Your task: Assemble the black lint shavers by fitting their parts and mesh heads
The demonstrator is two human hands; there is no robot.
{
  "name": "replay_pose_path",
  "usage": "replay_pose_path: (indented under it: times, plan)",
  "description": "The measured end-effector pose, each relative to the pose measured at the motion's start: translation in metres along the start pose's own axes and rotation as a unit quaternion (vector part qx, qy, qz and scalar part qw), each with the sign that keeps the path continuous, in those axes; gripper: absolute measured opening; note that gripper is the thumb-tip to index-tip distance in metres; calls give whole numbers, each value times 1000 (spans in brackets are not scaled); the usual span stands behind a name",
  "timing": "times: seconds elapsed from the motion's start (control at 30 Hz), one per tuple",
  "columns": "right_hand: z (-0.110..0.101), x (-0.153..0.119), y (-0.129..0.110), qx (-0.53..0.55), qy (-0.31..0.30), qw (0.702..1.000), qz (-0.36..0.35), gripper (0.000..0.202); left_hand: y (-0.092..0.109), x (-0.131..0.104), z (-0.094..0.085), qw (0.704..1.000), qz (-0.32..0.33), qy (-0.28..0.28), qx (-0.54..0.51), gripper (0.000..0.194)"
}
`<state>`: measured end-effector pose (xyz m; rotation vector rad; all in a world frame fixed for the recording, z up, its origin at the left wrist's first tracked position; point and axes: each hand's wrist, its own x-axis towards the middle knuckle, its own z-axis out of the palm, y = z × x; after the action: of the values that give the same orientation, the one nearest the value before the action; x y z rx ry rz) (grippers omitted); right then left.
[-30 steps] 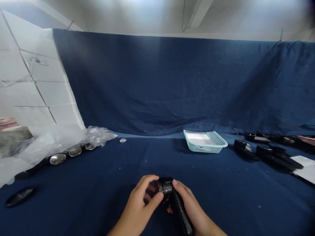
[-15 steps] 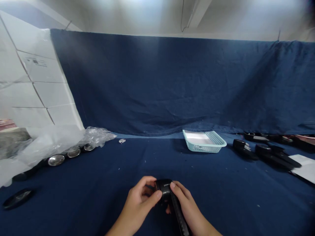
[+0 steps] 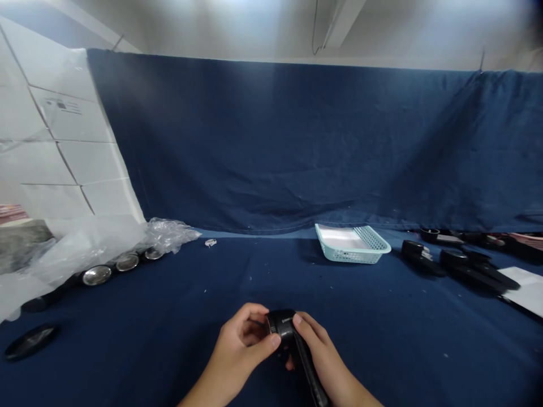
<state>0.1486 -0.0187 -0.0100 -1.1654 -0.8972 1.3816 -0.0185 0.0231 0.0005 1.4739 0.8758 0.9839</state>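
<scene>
Low in the middle of the head view is a black flashlight body (image 3: 285,327), with a wide round head and a long handle slanting down to the right. My left hand (image 3: 240,350) grips the left end of the head between thumb and fingers. On the other side, my right hand (image 3: 321,351) is wrapped round the neck and handle, its thumb on top near small pale lettering. The front face of the head points to the left and is mostly hidden by my left fingers.
Silver round reflectors (image 3: 97,275) lie at left beside clear plastic wrap (image 3: 169,234). A black oval ring (image 3: 30,341) is nearer. A light-blue basket (image 3: 352,257) with white paper stands at the back. More black flashlight bodies (image 3: 475,271) lie at right by a white sheet (image 3: 526,288).
The flashlight head has turned slightly in my hands, and my left thumb and fingers have shifted a little. The grip of my right hand looks the same.
</scene>
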Motion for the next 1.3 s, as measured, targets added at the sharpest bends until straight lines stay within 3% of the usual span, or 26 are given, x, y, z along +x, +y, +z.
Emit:
replay_pose_path:
  times: [0.37,0.53,0.83,0.93,1.07,1.13,1.2,1.3]
  plan:
    - [0,1,0,-11,-28,999,-26,50,1,1,-5,999,28,-32,26,31]
    - [1,1,-2,-9,-9,1000,0,54,4,0,-4,998,32,-41,44,30]
    - [0,-1,-6,61,-31,998,3,45,6,-3,-1,984,77,5,162,37]
    - [0,-4,-7,130,-67,987,70,58,10,-7,1,971,113,12,210,48]
    - [-2,-10,-11,201,-183,932,240,78,15,-13,0,976,115,7,187,55]
    - [-2,-12,-11,216,-216,913,272,75,15,-15,0,982,112,-14,154,58]
    - [0,-11,-9,225,-222,916,247,65,13,-16,0,985,114,-40,119,62]
    - [8,-8,-2,240,-202,936,157,46,7,-16,1,987,119,-77,73,67]
